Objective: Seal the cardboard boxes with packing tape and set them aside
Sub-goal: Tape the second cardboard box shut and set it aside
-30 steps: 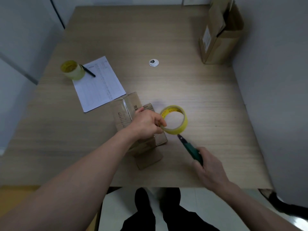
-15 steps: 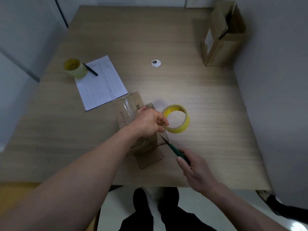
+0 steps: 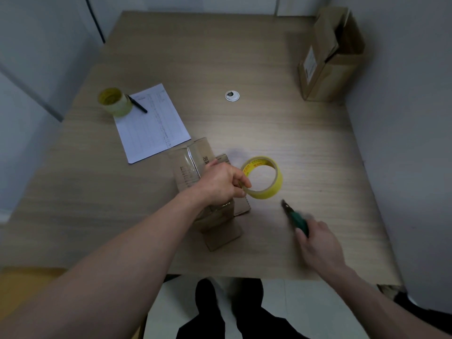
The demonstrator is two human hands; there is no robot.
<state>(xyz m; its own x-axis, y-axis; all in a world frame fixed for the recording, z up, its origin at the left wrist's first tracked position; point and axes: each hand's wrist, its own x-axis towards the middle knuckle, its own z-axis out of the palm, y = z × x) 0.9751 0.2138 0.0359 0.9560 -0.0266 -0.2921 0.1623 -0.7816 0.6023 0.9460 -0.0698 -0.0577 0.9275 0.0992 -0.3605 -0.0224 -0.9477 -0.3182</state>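
Two hands flank the tape roll (image 3: 263, 177): the left hand (image 3: 221, 183) pinches its near rim over the box (image 3: 208, 189). Right hand (image 3: 318, 243) grips a cutter (image 3: 294, 217), blade aimed up-left toward the roll, just apart.

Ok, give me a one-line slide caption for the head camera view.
Left hand pinches yellow packing tape roll over small brown cardboard box; right hand holds green-handled cutter.
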